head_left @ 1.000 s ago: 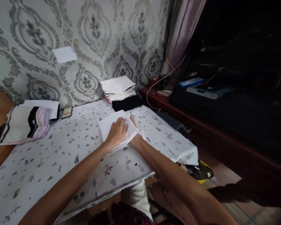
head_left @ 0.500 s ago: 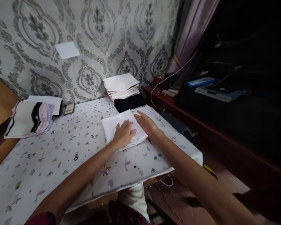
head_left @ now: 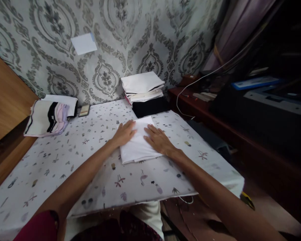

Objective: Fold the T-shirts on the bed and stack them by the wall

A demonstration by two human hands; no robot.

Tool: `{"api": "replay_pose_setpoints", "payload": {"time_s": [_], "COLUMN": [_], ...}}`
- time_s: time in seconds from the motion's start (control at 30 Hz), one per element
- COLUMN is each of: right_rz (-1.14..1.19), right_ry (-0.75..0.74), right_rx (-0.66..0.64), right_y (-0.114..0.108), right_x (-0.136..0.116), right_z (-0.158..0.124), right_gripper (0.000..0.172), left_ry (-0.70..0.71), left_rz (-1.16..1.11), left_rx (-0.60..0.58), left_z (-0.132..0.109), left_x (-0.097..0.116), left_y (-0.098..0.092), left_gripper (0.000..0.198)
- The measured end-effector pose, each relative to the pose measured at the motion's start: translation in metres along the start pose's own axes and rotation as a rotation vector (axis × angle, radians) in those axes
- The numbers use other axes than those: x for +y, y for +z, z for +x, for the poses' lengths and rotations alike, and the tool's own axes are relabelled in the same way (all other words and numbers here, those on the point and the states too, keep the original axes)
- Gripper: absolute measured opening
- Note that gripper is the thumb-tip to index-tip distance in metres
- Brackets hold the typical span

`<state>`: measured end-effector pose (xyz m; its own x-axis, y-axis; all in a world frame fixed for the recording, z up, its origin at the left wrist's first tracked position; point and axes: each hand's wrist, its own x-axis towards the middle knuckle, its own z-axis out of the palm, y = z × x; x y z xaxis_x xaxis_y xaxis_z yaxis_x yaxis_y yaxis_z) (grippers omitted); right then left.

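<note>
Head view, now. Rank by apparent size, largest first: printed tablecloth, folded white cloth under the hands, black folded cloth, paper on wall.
1. Printed tablecloth
2. Folded white cloth, partly covered
3. Black folded cloth and wall paper: too close to rank; the former looks wider.

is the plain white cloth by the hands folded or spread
Folded: the plain white squarish cloth lies in a compact packet, layered edges showing along its near side.

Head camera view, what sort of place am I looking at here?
Probably a room in a home, judging by the ornate patterned wallpaper, what looks like a mauve curtain, and the table's printed cover, where folded white cloth lies.
</note>
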<state>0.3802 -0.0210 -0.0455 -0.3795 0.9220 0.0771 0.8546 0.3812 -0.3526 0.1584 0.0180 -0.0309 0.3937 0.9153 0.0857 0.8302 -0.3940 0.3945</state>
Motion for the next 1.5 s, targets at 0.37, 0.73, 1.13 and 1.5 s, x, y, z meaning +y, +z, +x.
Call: {"api": "replay_pose_setpoints", "payload": {"time_s": [0.37,0.73,1.13,1.5], "right_rz": [-0.112,-0.121,-0.094,-0.156], "right_ry": [-0.157,-0.139,-0.148,-0.223], "right_rx": [-0.116,-0.169,-0.175,-0.175], "right_y": [-0.012,0.010,0.011,0.014], "right_x": [-0.050,-0.051,-0.048,-0.051], "right_z": [0.030,0.035,0.035,0.088], "right_gripper": [0.070,0.089,0.077,0.065], "left_ry": [-0.084,0.062,0.073,-0.103], "left_rz": [-0.323,-0.542,-0.096,0.475], "left_rx": [-0.058,-0.211,0.018,-0.308], "left_z": [0.030,0.045,-0.066,-0.139], "left_x": [-0.075,-0.079,-0.018,0.067], "left_y": [-0.050,-0.044,-0.048,-0.020], "left_gripper": [0.021,0.029,0.034,0.021]}}
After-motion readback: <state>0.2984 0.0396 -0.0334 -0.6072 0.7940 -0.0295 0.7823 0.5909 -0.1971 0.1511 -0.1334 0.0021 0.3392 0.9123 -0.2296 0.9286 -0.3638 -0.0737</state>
